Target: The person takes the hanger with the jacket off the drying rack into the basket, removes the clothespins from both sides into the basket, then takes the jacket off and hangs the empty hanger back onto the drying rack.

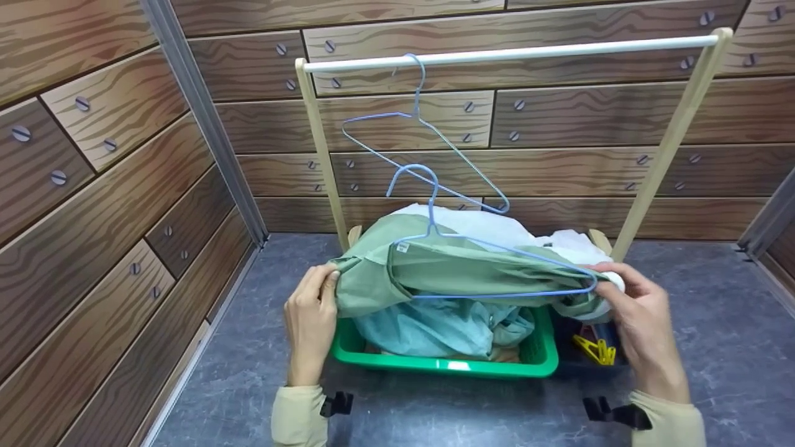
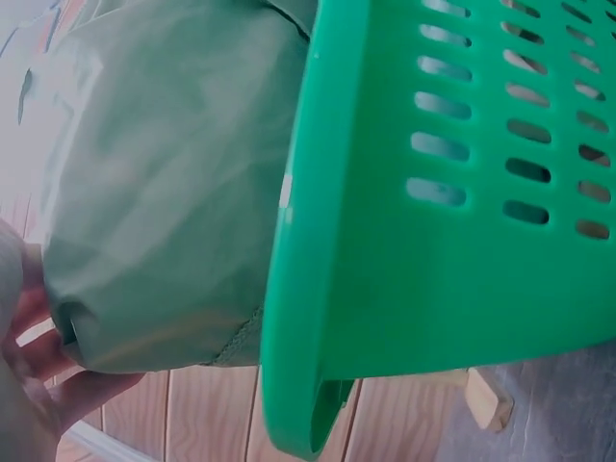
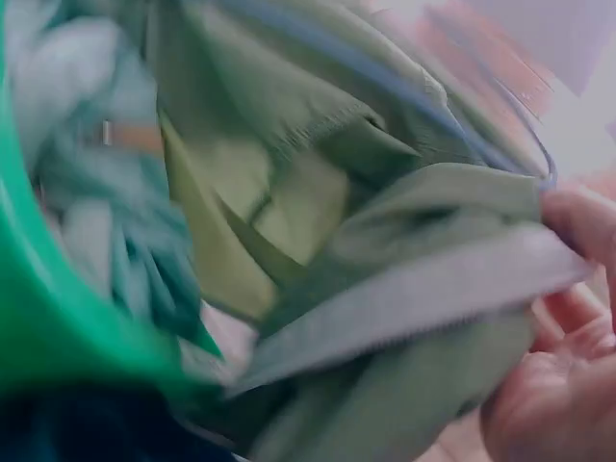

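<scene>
A sage-green garment (image 1: 472,267) is stretched between my two hands above the basket. In it sits a blue wire hanger (image 1: 431,214), hook pointing up. The hanger's left end is hidden under the cloth, while its right end shows bare. On the left, my left hand (image 1: 312,316) pinches the garment's edge between thumb and fingers. My right hand (image 1: 646,323) holds the hanger's right corner together with green cloth and a white band. The right wrist view shows the band (image 3: 414,298) running along the cloth to the fingers.
A green basket (image 1: 447,365) holds teal cloth (image 1: 428,326). Behind stands a rack with a white bar (image 1: 515,53), where another blue hanger (image 1: 459,153) hangs. Yellow clothespins (image 1: 595,351) lie in a dark box right of the basket. White cloth (image 1: 478,220) shows behind the garment.
</scene>
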A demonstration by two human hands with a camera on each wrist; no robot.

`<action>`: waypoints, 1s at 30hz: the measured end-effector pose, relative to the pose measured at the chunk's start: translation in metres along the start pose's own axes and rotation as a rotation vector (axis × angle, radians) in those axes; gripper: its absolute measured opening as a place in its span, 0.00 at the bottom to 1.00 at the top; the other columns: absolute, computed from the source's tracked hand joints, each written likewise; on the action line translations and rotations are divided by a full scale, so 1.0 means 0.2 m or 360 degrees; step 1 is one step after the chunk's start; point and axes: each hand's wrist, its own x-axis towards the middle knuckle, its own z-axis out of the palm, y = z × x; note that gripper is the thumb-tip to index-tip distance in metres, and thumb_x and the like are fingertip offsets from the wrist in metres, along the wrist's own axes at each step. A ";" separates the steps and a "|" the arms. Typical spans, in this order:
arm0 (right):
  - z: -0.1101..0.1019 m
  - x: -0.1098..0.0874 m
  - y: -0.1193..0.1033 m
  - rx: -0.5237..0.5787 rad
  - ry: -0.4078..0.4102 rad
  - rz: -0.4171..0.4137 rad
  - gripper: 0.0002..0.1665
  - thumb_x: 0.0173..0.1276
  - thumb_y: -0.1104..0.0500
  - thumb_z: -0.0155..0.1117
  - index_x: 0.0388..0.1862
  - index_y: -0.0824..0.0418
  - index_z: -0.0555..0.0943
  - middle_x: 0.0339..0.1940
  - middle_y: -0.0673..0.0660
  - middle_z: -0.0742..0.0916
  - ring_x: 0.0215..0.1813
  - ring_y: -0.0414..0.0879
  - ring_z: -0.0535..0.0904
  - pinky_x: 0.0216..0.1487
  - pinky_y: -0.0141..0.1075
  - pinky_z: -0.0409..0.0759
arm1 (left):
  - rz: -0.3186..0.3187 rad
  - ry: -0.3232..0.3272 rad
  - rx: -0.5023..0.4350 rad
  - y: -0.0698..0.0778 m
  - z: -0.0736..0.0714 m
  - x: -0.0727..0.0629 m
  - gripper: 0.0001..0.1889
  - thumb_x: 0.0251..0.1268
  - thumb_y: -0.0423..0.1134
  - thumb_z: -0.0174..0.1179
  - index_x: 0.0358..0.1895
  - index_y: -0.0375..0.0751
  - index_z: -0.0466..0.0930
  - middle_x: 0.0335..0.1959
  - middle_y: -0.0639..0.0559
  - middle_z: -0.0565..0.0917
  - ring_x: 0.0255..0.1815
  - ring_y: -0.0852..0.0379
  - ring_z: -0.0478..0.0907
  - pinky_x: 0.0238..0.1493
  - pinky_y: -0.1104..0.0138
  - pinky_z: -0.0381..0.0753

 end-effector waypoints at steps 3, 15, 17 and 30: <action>0.03 -0.04 -0.07 -0.0614 0.0104 -0.0190 0.09 0.62 0.74 0.67 0.42 0.74 0.84 0.35 0.54 0.88 0.30 0.41 0.76 0.30 0.26 0.73 | 0.0002 -0.0003 -0.0009 0.01 0.00 0.01 0.04 0.71 0.40 0.59 0.41 0.50 0.84 0.37 0.59 0.83 0.35 0.59 0.81 0.36 0.61 0.78; 0.04 0.00 0.02 0.0037 0.0193 0.0022 0.08 0.62 0.80 0.62 0.38 0.73 0.82 0.33 0.59 0.85 0.28 0.44 0.81 0.25 0.31 0.80 | -0.0037 0.0020 -0.0027 0.01 0.00 0.00 0.04 0.71 0.40 0.60 0.40 0.49 0.84 0.35 0.59 0.83 0.34 0.58 0.81 0.35 0.61 0.77; 0.06 0.00 0.06 0.0286 0.0149 0.0145 0.09 0.65 0.79 0.58 0.38 0.69 0.81 0.34 0.58 0.85 0.29 0.45 0.83 0.24 0.34 0.81 | -0.0063 0.0022 -0.0036 0.01 0.00 0.00 0.04 0.71 0.40 0.60 0.40 0.49 0.84 0.36 0.59 0.83 0.36 0.57 0.82 0.37 0.60 0.78; 0.26 -0.09 0.14 0.0247 0.0091 0.0248 0.13 0.63 0.79 0.62 0.35 0.62 0.78 0.24 0.55 0.82 0.24 0.44 0.81 0.21 0.37 0.81 | -0.0141 0.0059 -0.0043 0.01 0.00 0.01 0.05 0.71 0.41 0.59 0.41 0.47 0.84 0.37 0.57 0.84 0.38 0.57 0.82 0.40 0.59 0.78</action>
